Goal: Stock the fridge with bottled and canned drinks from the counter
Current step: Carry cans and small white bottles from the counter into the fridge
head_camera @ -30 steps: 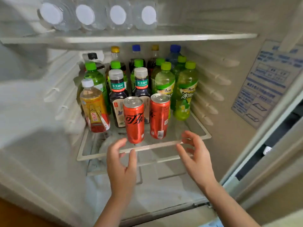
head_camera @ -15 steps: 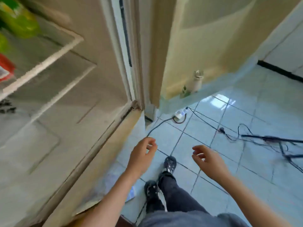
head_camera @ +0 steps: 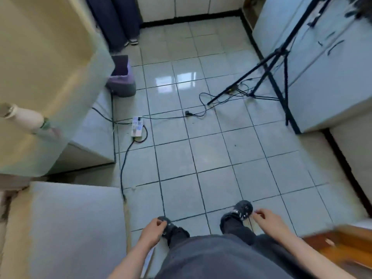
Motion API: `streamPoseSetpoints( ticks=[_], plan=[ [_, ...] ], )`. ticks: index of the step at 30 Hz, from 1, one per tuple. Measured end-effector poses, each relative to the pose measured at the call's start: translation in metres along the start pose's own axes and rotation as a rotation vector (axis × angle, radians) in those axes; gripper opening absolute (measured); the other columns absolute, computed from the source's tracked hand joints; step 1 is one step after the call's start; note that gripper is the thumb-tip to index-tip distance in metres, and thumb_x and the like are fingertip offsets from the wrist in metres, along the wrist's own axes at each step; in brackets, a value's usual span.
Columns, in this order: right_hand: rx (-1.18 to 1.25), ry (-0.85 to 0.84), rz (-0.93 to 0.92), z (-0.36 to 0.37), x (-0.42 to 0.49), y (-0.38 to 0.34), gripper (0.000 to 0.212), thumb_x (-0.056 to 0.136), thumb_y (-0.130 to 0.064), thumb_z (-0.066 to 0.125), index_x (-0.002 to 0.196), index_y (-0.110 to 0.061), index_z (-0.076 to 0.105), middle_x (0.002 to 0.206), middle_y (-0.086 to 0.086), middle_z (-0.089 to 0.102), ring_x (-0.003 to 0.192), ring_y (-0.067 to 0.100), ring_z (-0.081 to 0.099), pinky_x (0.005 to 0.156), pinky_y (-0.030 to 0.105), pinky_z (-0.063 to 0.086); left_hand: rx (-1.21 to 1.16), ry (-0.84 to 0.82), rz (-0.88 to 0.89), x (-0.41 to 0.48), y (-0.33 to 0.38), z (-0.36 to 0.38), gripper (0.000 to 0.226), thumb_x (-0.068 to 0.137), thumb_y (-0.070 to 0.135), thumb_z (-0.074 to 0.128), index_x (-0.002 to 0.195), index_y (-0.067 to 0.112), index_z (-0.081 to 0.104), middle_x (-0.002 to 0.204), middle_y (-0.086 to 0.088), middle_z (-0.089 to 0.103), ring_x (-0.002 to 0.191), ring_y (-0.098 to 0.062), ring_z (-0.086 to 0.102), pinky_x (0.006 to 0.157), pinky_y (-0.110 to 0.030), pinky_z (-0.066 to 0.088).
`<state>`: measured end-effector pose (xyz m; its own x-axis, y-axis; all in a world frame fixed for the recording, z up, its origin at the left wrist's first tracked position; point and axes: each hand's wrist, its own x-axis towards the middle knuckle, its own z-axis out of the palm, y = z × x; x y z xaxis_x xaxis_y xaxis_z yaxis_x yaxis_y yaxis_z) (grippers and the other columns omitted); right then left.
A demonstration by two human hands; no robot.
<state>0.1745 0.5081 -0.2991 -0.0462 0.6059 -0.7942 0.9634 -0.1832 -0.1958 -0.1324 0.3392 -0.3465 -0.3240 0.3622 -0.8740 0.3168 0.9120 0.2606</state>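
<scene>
No drinks or fridge shelves are in view; I look down at a tiled floor [head_camera: 211, 150]. My left hand [head_camera: 152, 231] hangs low at the bottom centre, fingers loosely curled, holding nothing. My right hand [head_camera: 268, 220] hangs at the bottom right, also loosely curled and empty. Between them are my dark trousers and black shoes [head_camera: 238, 213]. The open fridge door [head_camera: 46, 77], cream with a pale green edge, fills the left; a white bottle [head_camera: 22, 117] sits in its lower rack.
A white power strip [head_camera: 137, 126] with black cables lies on the floor near the door. A purple bin [head_camera: 120, 81] stands behind it. A black tripod [head_camera: 277, 63] stands before grey cabinets [head_camera: 322, 67] at right. A wooden edge [head_camera: 348, 244] shows at bottom right.
My view has swung from the stocked fridge shelf away to the right, onto the kitchen floor. Both hands have dropped from the shelf's front edge to my sides, empty.
</scene>
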Motion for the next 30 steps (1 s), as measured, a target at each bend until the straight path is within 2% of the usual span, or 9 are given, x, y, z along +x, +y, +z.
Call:
streamPoseSetpoints(
  ticks=[3,6,10,15,20,23,25,27,30],
  plan=[
    [0.042,-0.021,0.028,-0.036,0.014,0.065,0.026,0.098,-0.031,0.044,0.114,-0.016,0.06,0.112,0.004,0.064,0.106,0.022,0.058,0.081,0.025,0.039,0.142,-0.064,0.009,0.013,0.064,0.032,0.026,0.096,0.03,0.045,0.075,0.017,0.049,0.088,-0.009,0.062,0.091,-0.026,0.063,0.075,-0.03,0.044],
    [0.108,-0.016,0.061,-0.078,0.032,0.132,0.026,0.098,-0.03,0.043,0.114,-0.016,0.058,0.106,-0.002,0.061,0.105,0.02,0.058,0.077,0.024,0.039,0.178,-0.067,0.025,0.025,0.142,0.069,0.021,0.095,0.03,0.048,0.094,0.011,0.057,0.1,-0.012,0.065,0.105,-0.028,0.061,0.078,-0.028,0.042],
    [0.146,0.042,0.119,-0.139,0.054,0.218,0.019,0.098,-0.031,0.042,0.107,-0.022,0.056,0.107,-0.002,0.061,0.104,0.019,0.058,0.081,0.026,0.041,0.302,-0.074,0.174,0.028,0.27,0.124,0.022,0.096,0.031,0.046,0.095,0.013,0.057,0.1,-0.011,0.065,0.097,-0.025,0.06,0.086,-0.032,0.044],
    [0.345,0.117,0.302,-0.193,0.06,0.298,0.02,0.098,-0.025,0.044,0.103,-0.017,0.061,0.109,0.007,0.065,0.102,0.024,0.058,0.073,0.026,0.037,0.443,-0.147,0.353,0.005,0.406,0.194,0.033,0.095,0.035,0.048,0.119,0.014,0.057,0.117,-0.005,0.064,0.111,-0.021,0.057,0.089,-0.026,0.04],
    [0.701,0.181,0.429,-0.209,0.077,0.34,0.022,0.098,-0.02,0.046,0.107,-0.006,0.06,0.101,0.012,0.065,0.091,0.023,0.057,0.073,0.028,0.039,0.618,-0.235,0.414,0.013,0.5,0.236,0.016,0.092,0.035,0.052,0.101,0.023,0.055,0.103,0.001,0.063,0.093,-0.014,0.055,0.082,-0.024,0.041],
    [0.899,0.154,0.539,-0.21,0.09,0.355,0.026,0.1,-0.016,0.042,0.105,0.002,0.06,0.101,0.026,0.066,0.078,0.024,0.056,0.073,0.034,0.046,0.789,-0.264,0.355,0.04,0.543,0.253,0.027,0.093,0.038,0.05,0.108,0.017,0.058,0.11,-0.003,0.063,0.1,-0.019,0.056,0.087,-0.027,0.042],
    [0.986,0.143,0.591,-0.216,0.099,0.372,0.031,0.1,-0.015,0.042,0.107,0.008,0.061,0.098,0.026,0.067,0.074,0.022,0.056,0.065,0.026,0.044,0.874,-0.289,0.318,0.064,0.583,0.265,0.036,0.095,0.035,0.049,0.11,0.005,0.061,0.115,-0.015,0.065,0.108,-0.029,0.06,0.089,-0.033,0.045],
    [1.047,0.138,0.656,-0.231,0.106,0.392,0.033,0.1,-0.02,0.044,0.109,0.006,0.062,0.094,0.018,0.069,0.077,0.02,0.058,0.062,0.02,0.041,0.936,-0.321,0.323,0.083,0.632,0.281,0.035,0.093,0.032,0.05,0.09,-0.001,0.063,0.097,-0.024,0.065,0.096,-0.034,0.063,0.083,-0.041,0.048],
    [1.106,0.166,0.812,-0.271,0.111,0.422,0.033,0.1,-0.031,0.043,0.114,-0.007,0.061,0.106,0.008,0.067,0.096,0.019,0.061,0.082,0.025,0.043,1.076,-0.317,0.429,0.094,0.721,0.312,0.033,0.092,0.027,0.048,0.063,0.012,0.048,0.072,-0.01,0.055,0.077,-0.022,0.055,0.065,-0.03,0.037]
  ],
)
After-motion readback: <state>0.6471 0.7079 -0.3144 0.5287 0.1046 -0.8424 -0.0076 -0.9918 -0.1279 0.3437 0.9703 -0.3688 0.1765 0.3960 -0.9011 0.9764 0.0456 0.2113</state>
